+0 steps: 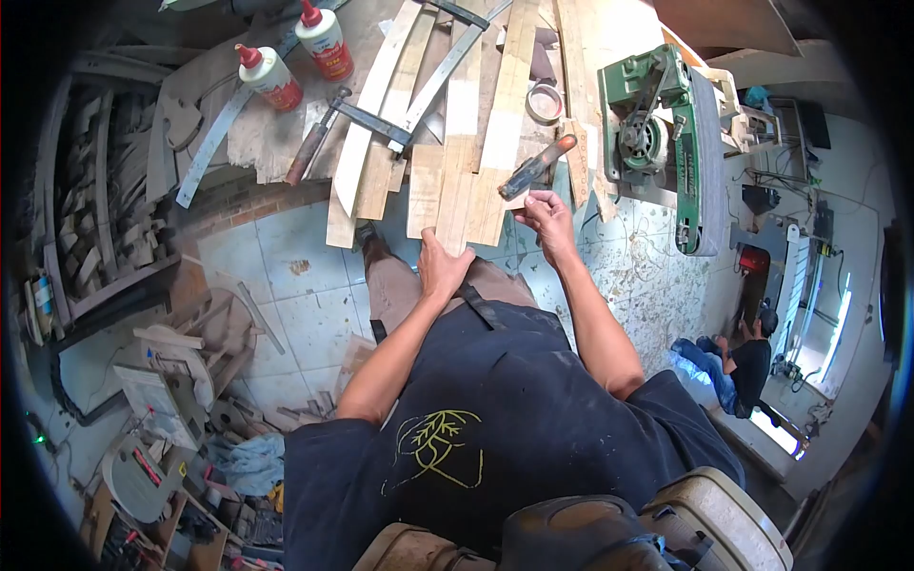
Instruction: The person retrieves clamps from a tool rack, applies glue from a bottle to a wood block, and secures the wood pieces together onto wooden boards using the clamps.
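Head view: left hand gripping strip; right hand narrow, contents unclear; beyond both, boards laid side by side, ends not aligned.

Pale square tiles cover the floor, stained and speckled toward the right. A strip of brick runs below the bench. Over on the left stands a dark rack crammed with wood scraps, with clutter below. Off to the right, I see a whitish wall and bright light in narrow openings.
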Demonstrator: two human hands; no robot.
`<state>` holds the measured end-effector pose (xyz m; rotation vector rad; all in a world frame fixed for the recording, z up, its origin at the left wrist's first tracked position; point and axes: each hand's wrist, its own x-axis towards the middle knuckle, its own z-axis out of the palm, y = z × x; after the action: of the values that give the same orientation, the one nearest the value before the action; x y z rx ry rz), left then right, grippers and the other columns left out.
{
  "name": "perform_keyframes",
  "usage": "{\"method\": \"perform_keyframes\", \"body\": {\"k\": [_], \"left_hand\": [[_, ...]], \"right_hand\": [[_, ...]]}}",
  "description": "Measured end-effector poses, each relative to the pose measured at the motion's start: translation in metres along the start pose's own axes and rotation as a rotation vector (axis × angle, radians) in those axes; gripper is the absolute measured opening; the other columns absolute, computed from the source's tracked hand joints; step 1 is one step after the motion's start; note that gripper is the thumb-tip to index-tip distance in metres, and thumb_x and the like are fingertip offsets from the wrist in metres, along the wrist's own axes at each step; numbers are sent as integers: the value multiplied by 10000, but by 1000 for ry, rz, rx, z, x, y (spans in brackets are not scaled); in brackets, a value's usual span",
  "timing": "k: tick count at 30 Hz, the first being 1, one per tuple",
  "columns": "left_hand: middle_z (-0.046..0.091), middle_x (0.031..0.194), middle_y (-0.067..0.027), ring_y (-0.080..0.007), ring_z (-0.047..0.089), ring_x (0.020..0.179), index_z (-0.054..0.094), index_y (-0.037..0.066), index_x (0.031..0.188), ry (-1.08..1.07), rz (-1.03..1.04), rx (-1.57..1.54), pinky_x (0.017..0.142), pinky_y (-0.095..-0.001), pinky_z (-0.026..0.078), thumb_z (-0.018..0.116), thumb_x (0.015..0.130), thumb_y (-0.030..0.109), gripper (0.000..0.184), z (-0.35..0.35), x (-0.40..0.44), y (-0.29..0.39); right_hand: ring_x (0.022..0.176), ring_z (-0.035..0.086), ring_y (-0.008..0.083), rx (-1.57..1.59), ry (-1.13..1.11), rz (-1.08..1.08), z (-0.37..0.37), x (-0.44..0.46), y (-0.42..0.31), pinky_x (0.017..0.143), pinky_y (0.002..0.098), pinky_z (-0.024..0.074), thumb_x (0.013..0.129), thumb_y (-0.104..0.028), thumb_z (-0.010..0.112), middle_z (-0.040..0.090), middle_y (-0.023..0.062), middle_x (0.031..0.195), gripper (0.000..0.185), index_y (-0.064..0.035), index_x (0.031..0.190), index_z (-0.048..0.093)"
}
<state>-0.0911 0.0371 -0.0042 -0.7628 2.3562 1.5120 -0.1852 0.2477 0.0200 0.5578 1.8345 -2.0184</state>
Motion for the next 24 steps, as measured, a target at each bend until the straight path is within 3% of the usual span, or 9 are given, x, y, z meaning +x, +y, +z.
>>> {"method": "perform_keyframes", "body": {"k": [5,8,12,13,16,24], "left_hand": [[644,1119,-331,-476,646,1038,384,-90,1301,-21,-14,-9,903,-506,502,819,719,316,832,1,0,-1],[666,1066,-322,-468,665,999,390,-86,1291,-57,-38,-26,874,-505,514,818,723,335,827,5,1,-4],[672,1053,-308,-463,672,987,399,-47,1245,-46,-22,-84,868,-505,521,820,728,318,760,16,0,-11],[662,1079,-309,-467,663,1008,399,-38,1228,-66,-37,-103,886,-508,516,816,728,307,738,16,-1,-9],[658,1097,-311,-467,661,1023,393,-26,1203,-120,-84,-112,902,-503,518,817,729,308,718,14,0,-5],[677,1108,-307,-446,674,1066,409,-15,1184,-321,14,-57,911,-476,529,844,766,407,737,26,2,4]], "right_hand": [[898,717,193,-47,10,16,6,-7,-10,805,320,605,1005,-231,647,706,125,1062,289,-18,1188,578],[912,719,224,97,72,80,2,-6,-8,827,351,607,1015,-254,578,671,136,1099,330,-9,1235,552],[1033,688,249,27,-105,170,1,-31,4,869,408,598,949,-212,531,649,125,1125,371,-21,1266,540],[1083,669,216,42,-251,207,3,-35,7,864,397,589,970,-240,578,661,101,1160,372,-29,1274,542],[1009,682,149,-107,-187,195,29,-48,13,846,345,598,956,-200,704,694,89,1144,390,-2,1260,560],[909,707,149,-166,-130,88,0,-37,20,785,311,588,953,-177,708,728,71,1037,310,-12,1190,596]]}}
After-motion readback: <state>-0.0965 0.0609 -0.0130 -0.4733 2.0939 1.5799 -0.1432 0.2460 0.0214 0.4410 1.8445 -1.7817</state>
